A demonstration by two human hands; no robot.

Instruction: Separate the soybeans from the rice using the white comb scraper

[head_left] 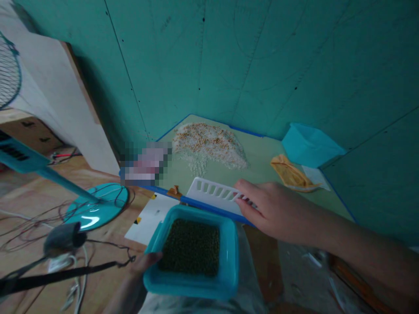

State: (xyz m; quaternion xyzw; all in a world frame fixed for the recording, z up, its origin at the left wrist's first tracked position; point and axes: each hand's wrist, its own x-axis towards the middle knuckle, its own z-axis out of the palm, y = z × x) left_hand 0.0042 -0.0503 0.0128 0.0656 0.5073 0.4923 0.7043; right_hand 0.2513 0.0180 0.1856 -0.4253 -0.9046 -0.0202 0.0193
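My left hand (139,272) holds a blue plastic tub (231,257) by its left side, thumb over the rim, the other fingers hidden. Inside it lies a layer of small dark green beans (191,246), perhaps mung beans. In my right hand (265,209) is a white slotted plastic strip (212,196), pinched at its right end and tilted above the table's front edge. Beyond the strip, a pile of white rice-like grains mixed with yellow beans (209,141) is spread on the pale green tabletop (258,161).
A blue bag-like container (309,144) and a yellow-brown cloth-like item (291,174) sit at the table's right. A blurred-out item (147,161) lies at its left. A blue fan base (98,205) and tangled cables (36,222) occupy the floor. The green wall (229,56) borders the table's back.
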